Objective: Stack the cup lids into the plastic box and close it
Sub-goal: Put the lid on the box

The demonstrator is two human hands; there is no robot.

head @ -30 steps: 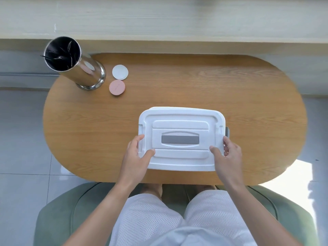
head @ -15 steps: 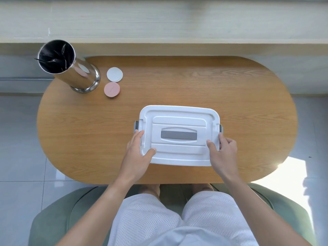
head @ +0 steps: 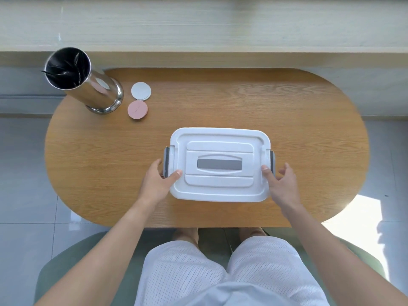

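The white plastic box (head: 220, 188) sits mid-table with its lid on, a grey handle (head: 219, 164) in the lid's centre and grey latches sticking out at both ends. My left hand (head: 157, 183) pinches the left latch (head: 166, 159), thumb on the lid and fingers behind the latch. My right hand (head: 281, 184) is beside the right latch (head: 272, 162), thumb tip against the lid's edge and fingers spread off the box. A white cup lid (head: 141, 91) and a pink cup lid (head: 137, 109) lie flat at the far left.
A tall shiny metal canister (head: 88, 85) with dark sticks inside stands at the far left corner of the oval wooden table (head: 309, 129), close to the two lids. A pale ledge runs behind the table. My knees and a green seat are below the near edge.
Both hands slid from the box's front corners up to its side latches. The right fingers came off the box and spread. The box has not shifted on the table.
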